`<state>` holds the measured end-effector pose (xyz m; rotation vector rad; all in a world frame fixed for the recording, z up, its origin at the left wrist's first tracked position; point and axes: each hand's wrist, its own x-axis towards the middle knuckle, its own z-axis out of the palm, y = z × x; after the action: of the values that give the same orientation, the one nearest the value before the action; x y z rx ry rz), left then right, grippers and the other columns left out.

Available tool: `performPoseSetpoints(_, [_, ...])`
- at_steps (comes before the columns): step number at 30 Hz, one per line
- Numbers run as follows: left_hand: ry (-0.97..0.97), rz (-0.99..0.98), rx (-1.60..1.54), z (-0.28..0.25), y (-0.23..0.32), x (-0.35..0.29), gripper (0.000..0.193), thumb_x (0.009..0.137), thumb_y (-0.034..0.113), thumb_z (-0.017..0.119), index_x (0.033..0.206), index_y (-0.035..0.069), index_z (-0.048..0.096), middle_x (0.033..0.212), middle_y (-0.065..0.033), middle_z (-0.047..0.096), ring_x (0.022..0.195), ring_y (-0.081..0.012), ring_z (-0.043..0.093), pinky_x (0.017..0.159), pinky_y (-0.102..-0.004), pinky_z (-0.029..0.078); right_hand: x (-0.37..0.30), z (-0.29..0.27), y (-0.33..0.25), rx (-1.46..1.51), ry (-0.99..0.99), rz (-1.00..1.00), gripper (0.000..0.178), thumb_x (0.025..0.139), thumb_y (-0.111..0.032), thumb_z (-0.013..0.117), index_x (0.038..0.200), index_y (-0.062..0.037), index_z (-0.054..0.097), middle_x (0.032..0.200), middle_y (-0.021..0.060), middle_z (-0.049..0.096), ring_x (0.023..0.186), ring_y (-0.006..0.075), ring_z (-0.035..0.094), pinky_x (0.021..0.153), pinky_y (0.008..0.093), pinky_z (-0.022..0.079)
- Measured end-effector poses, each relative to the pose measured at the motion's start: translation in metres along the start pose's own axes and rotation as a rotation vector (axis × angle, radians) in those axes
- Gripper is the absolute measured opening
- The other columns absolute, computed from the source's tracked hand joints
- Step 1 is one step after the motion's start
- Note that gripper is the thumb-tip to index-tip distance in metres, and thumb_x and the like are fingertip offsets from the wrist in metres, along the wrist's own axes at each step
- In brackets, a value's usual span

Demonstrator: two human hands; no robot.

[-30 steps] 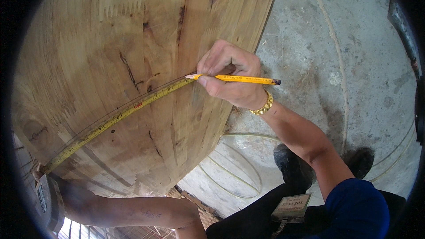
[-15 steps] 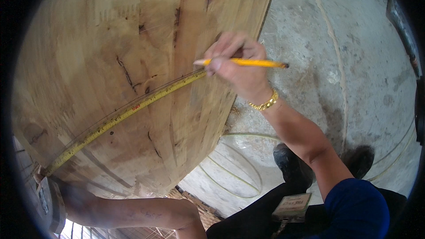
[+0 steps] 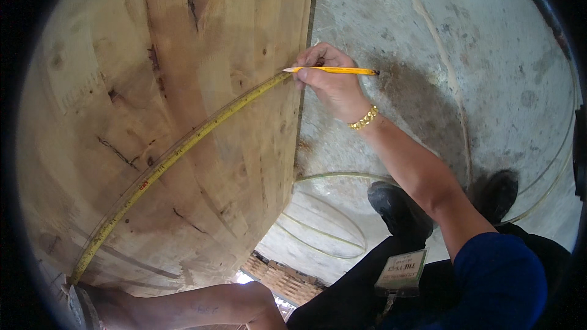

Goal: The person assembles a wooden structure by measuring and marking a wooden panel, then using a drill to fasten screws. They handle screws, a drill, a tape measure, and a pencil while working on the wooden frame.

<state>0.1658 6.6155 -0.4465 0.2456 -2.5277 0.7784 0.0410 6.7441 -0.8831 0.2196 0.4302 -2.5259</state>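
My right hand (image 3: 333,82) is closed around a yellow pencil (image 3: 342,70), at the right edge of a large wooden board (image 3: 238,165). The pencil's sharpened tip points left, by the end of a yellow tape measure blade (image 3: 205,129). That blade lies bowed across the board down to the lower left, with a thin dark line along its upper side. There my left forearm (image 3: 177,308) reaches to the blade's other end. My left hand's fingers are hidden in the dark rim, beside a grey rounded object (image 3: 82,311) that I cannot make out clearly.
Grey concrete floor (image 3: 391,128) lies right of the board, with a pale hose (image 3: 342,175) looped over it. My dark shoes (image 3: 394,205) stand on it. Below the board's lower corner is a stack of wood pieces (image 3: 284,278). A dark bar (image 3: 541,3) is at the upper right.
My right hand with the pencil has moved along the blade from over the board to its right edge. The board has shifted left in view, and more blade shows.
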Motion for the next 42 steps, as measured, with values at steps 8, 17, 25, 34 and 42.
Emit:
performPoseSetpoints(8, [-0.006,-0.006,-0.022,0.0,0.0,0.001,0.033,0.092,0.026,0.042,0.109,0.001,0.056,0.097,-0.0125,0.063,0.086,-0.0203,0.061,0.075,-0.0332,0.047,0.003,0.015,0.0,-0.151,-0.029,0.033,0.01,0.075,-0.001,0.063,0.078,0.0,0.054,0.074,0.0067,0.061,0.063,0.0109,0.059,0.056,0.0236,0.048])
performPoseSetpoints(17, [-0.008,-0.009,-0.045,0.001,0.0,0.001,0.033,0.092,0.026,0.041,0.109,0.001,0.056,0.097,-0.0123,0.063,0.085,-0.0201,0.061,0.075,-0.0329,0.047,0.007,0.027,-0.001,-0.191,-0.086,-0.039,0.013,0.071,-0.004,0.067,0.076,-0.0021,0.056,0.073,0.0042,0.062,0.062,0.0072,0.057,0.053,0.021,0.046])
performPoseSetpoints(25, [-0.011,-0.011,-0.056,0.002,-0.001,0.001,0.034,0.092,0.026,0.041,0.109,0.001,0.056,0.097,-0.0121,0.063,0.085,-0.0198,0.061,0.075,-0.0327,0.047,0.006,0.03,0.005,-0.291,-0.062,-0.095,0.013,0.07,-0.006,0.067,0.07,-0.0022,0.054,0.069,0.0037,0.062,0.06,0.0052,0.055,0.051,0.0203,0.044])
performPoseSetpoints(34, [-0.017,-0.008,-0.07,0.004,-0.002,0.0,0.034,0.092,0.027,0.041,0.109,0.001,0.056,0.097,-0.0119,0.063,0.085,-0.0196,0.061,0.075,-0.0324,0.047,0.007,0.03,0.008,-0.297,-0.079,-0.131,0.013,0.07,-0.004,0.065,0.069,-0.0024,0.053,0.069,0.0045,0.062,0.061,0.0062,0.056,0.052,0.0211,0.045])
performPoseSetpoints(42, [-0.024,-0.008,-0.08,0.005,-0.002,0.0,0.035,0.092,0.027,0.041,0.109,0.001,0.056,0.097,-0.0116,0.063,0.085,-0.0193,0.061,0.074,-0.0322,0.047,0.006,0.031,0.007,-0.342,-0.064,-0.152,0.014,0.07,-0.004,0.066,0.069,-0.0026,0.052,0.068,0.0044,0.061,0.062,0.0069,0.057,0.052,0.0214,0.045])
